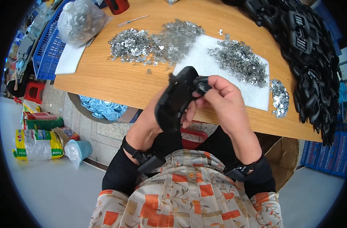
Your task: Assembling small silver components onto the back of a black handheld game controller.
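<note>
My left hand grips a black plastic housing from below, holding it up in front of my chest at the table's near edge. My right hand pinches a small black piece against the top right of that housing. Both wrists wear black straps. Small shiny metal parts lie in heaps on the wooden table: one heap at the left, one beside it, another on a white foam sheet.
A big pile of black plastic parts fills the table's right side. A clear bag of metal bits and a blue crate sit at the left. Below are a box of pale blue pieces, sacks, a red stool and a cardboard box.
</note>
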Demonstrator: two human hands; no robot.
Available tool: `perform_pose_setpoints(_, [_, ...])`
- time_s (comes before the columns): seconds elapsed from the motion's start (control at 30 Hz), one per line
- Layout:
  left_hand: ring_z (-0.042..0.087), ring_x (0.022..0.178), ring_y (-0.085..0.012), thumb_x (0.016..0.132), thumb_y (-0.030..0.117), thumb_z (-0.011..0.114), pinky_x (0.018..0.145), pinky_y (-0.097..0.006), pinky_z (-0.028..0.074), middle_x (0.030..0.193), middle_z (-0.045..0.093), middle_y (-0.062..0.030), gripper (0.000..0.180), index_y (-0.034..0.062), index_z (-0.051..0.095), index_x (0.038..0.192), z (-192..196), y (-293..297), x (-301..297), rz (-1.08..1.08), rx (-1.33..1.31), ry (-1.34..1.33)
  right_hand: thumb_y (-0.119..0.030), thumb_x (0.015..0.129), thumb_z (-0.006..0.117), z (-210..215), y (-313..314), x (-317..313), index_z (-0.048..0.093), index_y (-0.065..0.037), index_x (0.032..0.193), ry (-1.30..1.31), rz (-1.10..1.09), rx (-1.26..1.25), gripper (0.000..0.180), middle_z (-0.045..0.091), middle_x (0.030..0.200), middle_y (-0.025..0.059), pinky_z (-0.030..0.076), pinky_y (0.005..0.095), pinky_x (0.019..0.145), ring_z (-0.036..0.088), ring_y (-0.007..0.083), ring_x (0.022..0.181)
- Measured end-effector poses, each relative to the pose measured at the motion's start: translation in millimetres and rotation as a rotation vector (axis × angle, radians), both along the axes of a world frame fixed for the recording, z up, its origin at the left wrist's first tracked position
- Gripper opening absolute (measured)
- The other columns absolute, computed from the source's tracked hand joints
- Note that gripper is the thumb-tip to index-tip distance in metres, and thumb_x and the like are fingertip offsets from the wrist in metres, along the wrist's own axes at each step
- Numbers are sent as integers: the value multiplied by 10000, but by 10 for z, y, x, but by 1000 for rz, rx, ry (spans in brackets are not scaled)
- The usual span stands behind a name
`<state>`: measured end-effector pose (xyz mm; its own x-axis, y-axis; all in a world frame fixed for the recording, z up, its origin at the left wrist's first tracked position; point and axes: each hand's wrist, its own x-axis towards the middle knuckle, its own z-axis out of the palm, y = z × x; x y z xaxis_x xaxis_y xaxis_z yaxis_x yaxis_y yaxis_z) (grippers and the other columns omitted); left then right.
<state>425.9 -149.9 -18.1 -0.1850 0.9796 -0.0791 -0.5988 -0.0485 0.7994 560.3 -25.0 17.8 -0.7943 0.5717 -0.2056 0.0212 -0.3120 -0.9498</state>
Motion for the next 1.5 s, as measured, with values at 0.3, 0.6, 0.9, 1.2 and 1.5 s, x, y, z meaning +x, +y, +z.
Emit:
perform_pose_setpoints(0.3, [560,546,-114,1018,271,546,484,-226,433,779,635,-86,448,-7,522,1369,-104,130,10,-213,192,-408,-28,967,594,56,-62,352,624,33,1147,140,13,209,192,690,960,43,527,236,791,654,103,855])
perform_pose_setpoints(0.6, [632,858,-114,1038,312,534,742,-257,538,1030,656,-72,470,15,475,1397,160,228,463,348,-127,62,-74,680,786,124,-238,362,551,15,1162,-14,-90,1208,543,613,1011,189,532,396,769,640,374,881])
perform_pose_setpoints(0.9, [659,846,-262,861,159,759,725,-348,525,1006,676,-110,454,19,593,1259,539,13,212,467,215,1534,-29,798,612,191,40,793,622,19,1209,-73,128,501,414,690,956,71,509,258,762,621,99,842])
perform_pose_setpoints(1.2, [633,777,-74,906,137,759,688,-233,505,900,709,-34,235,-10,674,1069,393,-208,83,17,-166,623,-62,914,655,160,183,704,610,25,1191,-153,285,287,294,682,1006,40,506,249,811,618,82,918])
perform_pose_setpoints(1.5, [625,834,-41,966,159,698,736,-216,522,957,701,-6,290,-22,666,1190,195,-323,-76,111,-248,273,-28,821,657,129,425,-479,689,-42,1059,-276,254,1114,240,662,900,124,543,324,740,673,265,774])
